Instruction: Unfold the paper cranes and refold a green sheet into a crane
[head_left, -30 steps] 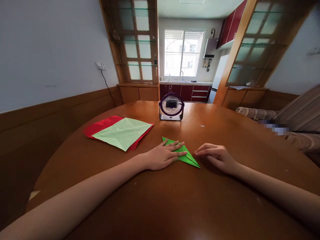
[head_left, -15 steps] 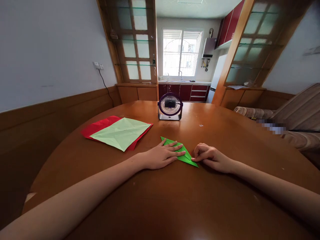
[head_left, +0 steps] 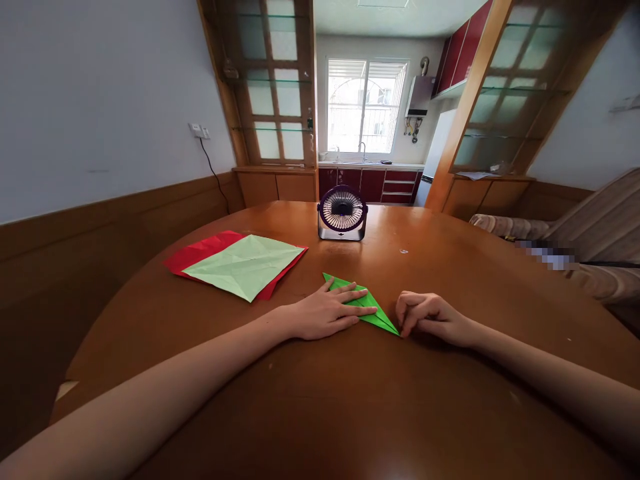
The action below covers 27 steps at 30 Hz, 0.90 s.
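Observation:
A bright green sheet of paper [head_left: 383, 318], folded into a long narrow shape with pointed ends, lies on the wooden table. My left hand [head_left: 323, 312] rests flat across its middle with the fingers spread, hiding part of it. At the paper's near right point, my right hand [head_left: 431, 317] is closed, with thumb and forefinger pinched at the tip. A crease line runs along the green paper toward that tip.
To the left, a pale green sheet [head_left: 250, 263] lies on top of red paper [head_left: 200, 252]. A small dark fan [head_left: 343, 212] stands beyond my hands on the round-edged table [head_left: 320, 413]. A striped sofa [head_left: 600, 227] is at the right.
My right hand has slid a little right and toward me along the green paper's edge, reaching its pointed end. My left hand stays flat on the paper.

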Motion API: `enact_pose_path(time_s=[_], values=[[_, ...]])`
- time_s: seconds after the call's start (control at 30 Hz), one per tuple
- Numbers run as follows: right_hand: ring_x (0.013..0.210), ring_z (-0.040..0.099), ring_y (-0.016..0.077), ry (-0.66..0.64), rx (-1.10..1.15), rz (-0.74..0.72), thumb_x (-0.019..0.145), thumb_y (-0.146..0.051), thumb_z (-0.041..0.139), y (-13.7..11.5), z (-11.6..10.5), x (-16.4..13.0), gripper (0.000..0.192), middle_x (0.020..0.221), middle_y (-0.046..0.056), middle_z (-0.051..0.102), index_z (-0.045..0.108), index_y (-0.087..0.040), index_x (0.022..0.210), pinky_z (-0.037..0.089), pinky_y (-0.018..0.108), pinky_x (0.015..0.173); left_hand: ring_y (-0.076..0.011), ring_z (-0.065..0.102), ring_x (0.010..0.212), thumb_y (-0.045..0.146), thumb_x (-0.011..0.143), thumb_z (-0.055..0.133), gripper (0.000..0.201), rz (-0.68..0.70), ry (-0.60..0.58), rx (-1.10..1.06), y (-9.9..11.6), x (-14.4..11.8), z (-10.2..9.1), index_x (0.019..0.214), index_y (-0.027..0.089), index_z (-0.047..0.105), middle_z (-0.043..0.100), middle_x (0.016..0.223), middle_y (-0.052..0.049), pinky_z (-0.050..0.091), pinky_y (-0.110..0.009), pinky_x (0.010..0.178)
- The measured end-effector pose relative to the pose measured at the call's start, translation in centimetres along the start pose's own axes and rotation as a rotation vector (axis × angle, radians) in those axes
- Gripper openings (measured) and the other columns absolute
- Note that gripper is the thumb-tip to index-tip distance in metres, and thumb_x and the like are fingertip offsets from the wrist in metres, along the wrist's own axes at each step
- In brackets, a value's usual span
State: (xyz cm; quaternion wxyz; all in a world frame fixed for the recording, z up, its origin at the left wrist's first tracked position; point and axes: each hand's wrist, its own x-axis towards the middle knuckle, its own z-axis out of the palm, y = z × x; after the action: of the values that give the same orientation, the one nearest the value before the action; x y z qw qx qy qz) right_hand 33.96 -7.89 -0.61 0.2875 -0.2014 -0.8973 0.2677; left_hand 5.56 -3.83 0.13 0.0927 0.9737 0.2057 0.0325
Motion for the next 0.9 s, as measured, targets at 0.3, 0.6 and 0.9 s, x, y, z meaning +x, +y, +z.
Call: enact_pose_path(time_s=[0.3,0.6,0.9], values=[[0.100,0.062,0.0205,-0.062,-0.409,-0.194,0.091,-0.016,0.056,-0.8,1.3,0.4,0.023,0.102,0.010,0.069,0.066,-0.017,0.113,0.050,0.038,0.091,-0.0249,0.017,0.146,0.049,0.101,0.029,0.050,-0.047,0.044,-0.115,-0.1,0.2,0.2,0.149,0.034,0.027,0.025,0.157,0.000,0.005,-0.054,0.117],[0.099,0.063,0.0189,-0.046,-0.533,-0.258,0.091,-0.020,0.055,-1.2,1.2,0.8,0.015,0.096,0.007,0.070,0.066,-0.018,0.103,0.050,0.037,0.091,-0.0230,0.036,0.139,0.047,0.093,0.051,0.055,-0.010,0.122,-0.131,-1.7,-1.3,-0.8,0.142,0.024,0.043,0.041,0.149,-0.007,0.023,-0.039,0.116],[0.093,0.061,0.0203,-0.004,-0.699,-0.200,0.093,-0.025,0.054,-0.8,1.5,2.2,0.020,0.093,0.008,0.069,0.065,-0.016,0.107,0.047,0.041,0.092,-0.0249,0.061,0.107,0.048,0.093,0.052,0.039,0.014,0.257,0.210,-0.8,-2.6,-1.0,0.119,0.023,0.066,0.066,0.118,-0.010,0.046,-0.038,0.093]])
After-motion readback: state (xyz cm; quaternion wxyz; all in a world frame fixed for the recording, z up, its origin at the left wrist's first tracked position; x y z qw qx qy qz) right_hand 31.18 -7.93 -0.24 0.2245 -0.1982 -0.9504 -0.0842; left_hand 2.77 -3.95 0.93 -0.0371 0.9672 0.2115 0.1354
